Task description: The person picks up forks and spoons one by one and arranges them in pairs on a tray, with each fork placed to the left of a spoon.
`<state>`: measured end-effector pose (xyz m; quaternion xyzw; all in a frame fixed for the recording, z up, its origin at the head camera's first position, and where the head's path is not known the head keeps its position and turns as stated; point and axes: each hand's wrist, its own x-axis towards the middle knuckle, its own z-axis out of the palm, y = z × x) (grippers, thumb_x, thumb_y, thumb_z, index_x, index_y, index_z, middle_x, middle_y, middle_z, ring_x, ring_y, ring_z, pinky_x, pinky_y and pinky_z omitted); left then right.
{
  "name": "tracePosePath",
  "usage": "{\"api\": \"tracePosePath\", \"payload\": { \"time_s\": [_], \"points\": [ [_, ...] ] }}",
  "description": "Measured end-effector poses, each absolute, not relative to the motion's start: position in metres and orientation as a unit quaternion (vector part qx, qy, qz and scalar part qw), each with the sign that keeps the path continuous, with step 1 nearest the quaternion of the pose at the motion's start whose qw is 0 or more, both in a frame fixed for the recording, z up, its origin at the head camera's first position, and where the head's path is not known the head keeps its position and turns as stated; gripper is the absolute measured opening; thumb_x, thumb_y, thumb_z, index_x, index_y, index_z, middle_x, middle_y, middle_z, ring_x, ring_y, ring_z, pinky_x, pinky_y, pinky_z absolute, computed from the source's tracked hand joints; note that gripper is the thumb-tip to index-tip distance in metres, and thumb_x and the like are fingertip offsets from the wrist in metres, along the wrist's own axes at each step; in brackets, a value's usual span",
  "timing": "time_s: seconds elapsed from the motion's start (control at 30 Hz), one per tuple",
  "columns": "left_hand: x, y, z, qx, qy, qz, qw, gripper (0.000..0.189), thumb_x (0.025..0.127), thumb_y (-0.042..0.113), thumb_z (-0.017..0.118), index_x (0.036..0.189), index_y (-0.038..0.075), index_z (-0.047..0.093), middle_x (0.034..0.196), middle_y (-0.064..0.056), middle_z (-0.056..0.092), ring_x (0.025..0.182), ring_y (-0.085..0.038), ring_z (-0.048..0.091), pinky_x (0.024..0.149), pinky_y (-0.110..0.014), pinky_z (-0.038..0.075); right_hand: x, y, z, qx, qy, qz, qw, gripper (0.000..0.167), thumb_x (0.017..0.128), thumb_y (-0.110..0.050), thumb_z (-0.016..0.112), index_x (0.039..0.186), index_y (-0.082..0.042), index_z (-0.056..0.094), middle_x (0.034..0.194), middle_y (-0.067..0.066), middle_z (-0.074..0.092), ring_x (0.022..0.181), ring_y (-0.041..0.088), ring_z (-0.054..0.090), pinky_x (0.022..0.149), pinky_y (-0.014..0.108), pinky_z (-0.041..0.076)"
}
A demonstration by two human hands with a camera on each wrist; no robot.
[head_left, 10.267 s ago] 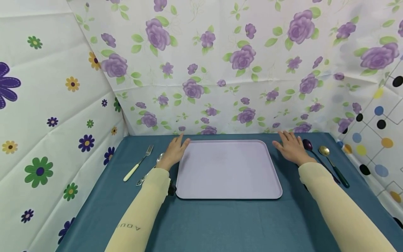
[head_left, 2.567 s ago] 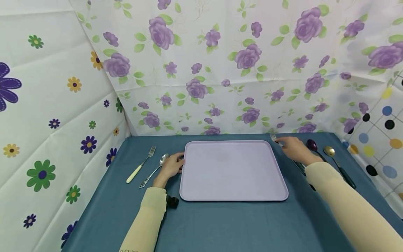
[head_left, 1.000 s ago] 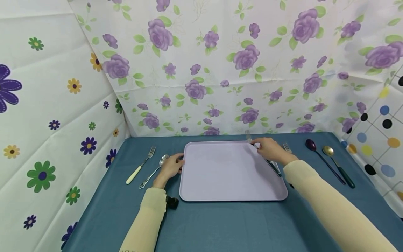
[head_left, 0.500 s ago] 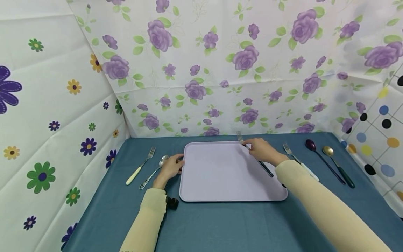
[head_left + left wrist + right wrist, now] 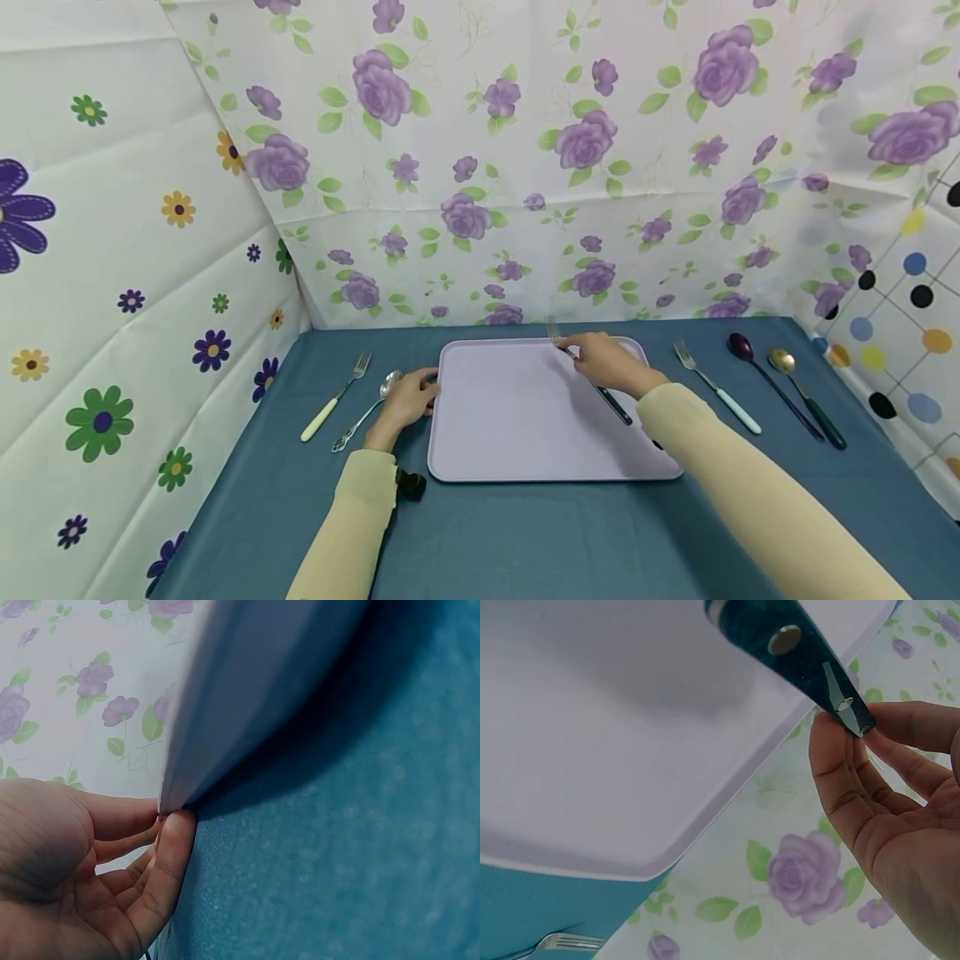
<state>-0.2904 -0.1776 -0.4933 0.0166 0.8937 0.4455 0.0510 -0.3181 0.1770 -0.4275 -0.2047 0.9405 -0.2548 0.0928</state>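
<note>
A lilac rectangular tray (image 5: 495, 437) lies on the blue-green cloth. At its left edge my left hand (image 5: 407, 398) pinches the rim between thumb and fingers; in the left wrist view the tray's edge (image 5: 225, 712) rises from between the fingertips. My right hand (image 5: 609, 365) holds a fork (image 5: 617, 407) with a dark green, riveted handle above the tray's right half. Its tines point toward the back wall, and the handle slants to the near right. The right wrist view shows thumb and fingers pinching one end of the green handle (image 5: 780, 645).
Left of the tray lie a fork with a cream handle (image 5: 321, 418) and a silver spoon (image 5: 365, 417). On the right are a white-handled fork (image 5: 738, 412), a dark purple spoon (image 5: 741, 346) and a gold spoon with green handle (image 5: 782, 361). Floral sheets (image 5: 450, 125) enclose the table.
Both hands were spread flat at first. The right hand took the green-handled fork from right of the tray and moved it left over the tray, uncovering the white-handled fork. The left hand took the rim.
</note>
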Motion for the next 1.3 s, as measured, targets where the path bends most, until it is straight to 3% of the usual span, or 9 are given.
{"api": "tracePosePath", "payload": {
  "time_s": [1.07,1.17,1.3],
  "points": [
    [-0.293,-0.178,-0.496,0.023,0.894,0.446,0.047,0.042,0.107,0.01,0.057,0.147,-0.004,0.054,0.097,-0.016,0.065,0.08,-0.02,0.069,0.069,-0.032,0.061,-0.313,0.127,-0.43,-0.215,0.931,-0.27,0.117,0.045,0.1,0.003,0.051,0.144,-0.002,0.06,0.049,-0.001,0.045,0.046,0.009,0.031,0.049,0.026,0.032],
    [-0.293,-0.179,-0.496,0.022,0.892,0.449,0.05,0.043,0.107,0.01,0.057,0.147,-0.003,0.054,0.098,-0.015,0.065,0.081,-0.02,0.069,0.07,-0.032,0.061,-0.311,0.119,-0.428,-0.217,0.929,-0.273,0.122,0.045,0.1,0.002,0.05,0.144,-0.003,0.06,0.058,0.008,0.06,0.047,0.009,0.034,0.049,0.026,0.033],
    [-0.292,-0.179,-0.495,0.021,0.892,0.449,0.053,0.043,0.107,0.01,0.058,0.148,-0.003,0.054,0.098,-0.015,0.065,0.08,-0.019,0.069,0.069,-0.032,0.061,-0.31,0.111,-0.429,-0.221,0.93,-0.267,0.119,0.045,0.101,0.003,0.051,0.144,-0.003,0.061,0.103,0.02,0.075,0.055,0.012,0.044,0.054,0.027,0.038]
  ]
}}
